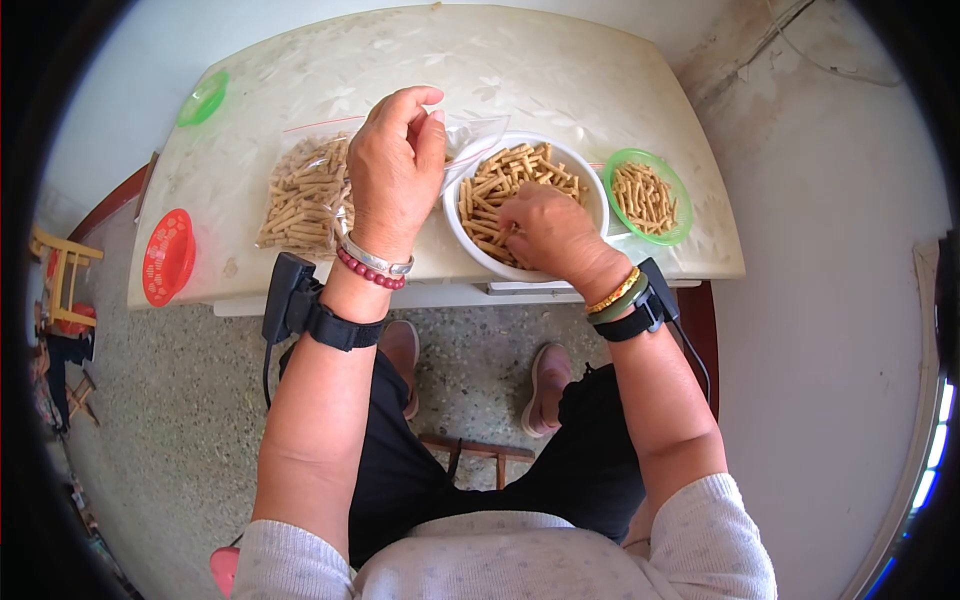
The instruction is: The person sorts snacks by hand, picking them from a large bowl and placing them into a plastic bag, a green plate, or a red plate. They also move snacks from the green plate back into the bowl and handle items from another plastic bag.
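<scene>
My left hand (397, 165) is raised over the right end of a clear zip bag (305, 195) of short tan sticks. Its fingers are curled towards the thumb; whatever they hold, if anything, is hidden. The bag's clear opening spreads to the right behind this hand, up to a white bowl (597, 195). More tan sticks (515, 172) fill the bowl. Inside its right part, my right hand (555, 230) rests on the sticks with bent, closed fingers. Its fingertips are turned down, so their contents cannot be made out.
Right of the bowl, a green basket (682, 222) holds more sticks. A red basket (168, 257) lies at the table's left edge, and a green one (203, 98) at the back left. The pale table (560, 60) meets a wall on the right.
</scene>
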Tool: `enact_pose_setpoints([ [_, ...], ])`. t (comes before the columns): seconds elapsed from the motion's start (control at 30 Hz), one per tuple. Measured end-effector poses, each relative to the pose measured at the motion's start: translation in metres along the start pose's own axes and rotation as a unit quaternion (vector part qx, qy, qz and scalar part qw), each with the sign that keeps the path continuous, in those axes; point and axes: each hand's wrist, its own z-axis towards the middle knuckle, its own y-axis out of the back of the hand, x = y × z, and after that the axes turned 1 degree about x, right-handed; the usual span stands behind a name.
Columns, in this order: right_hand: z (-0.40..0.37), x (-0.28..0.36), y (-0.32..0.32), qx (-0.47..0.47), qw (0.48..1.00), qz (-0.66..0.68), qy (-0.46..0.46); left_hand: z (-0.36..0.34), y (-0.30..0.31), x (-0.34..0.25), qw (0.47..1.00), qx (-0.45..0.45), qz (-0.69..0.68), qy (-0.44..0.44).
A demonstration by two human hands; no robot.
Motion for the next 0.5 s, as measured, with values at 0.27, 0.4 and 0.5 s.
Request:
enact_pose_setpoints([
  [0.27, -0.004, -0.028, 0.026, -0.050, 0.962, 0.182, -0.197, -0.014, 0.004, -0.037, 0.999, 0.024, -0.047, -0.009],
  [0.4, -0.008, -0.029, 0.035, -0.083, 0.871, 0.435, -0.214, -0.036, -0.006, -0.049, 0.989, 0.116, -0.094, -0.016],
  [0.5, -0.011, -0.022, 0.048, -0.066, 0.823, 0.511, -0.239, -0.052, -0.020, -0.050, 0.977, 0.149, -0.145, 0.043],
])
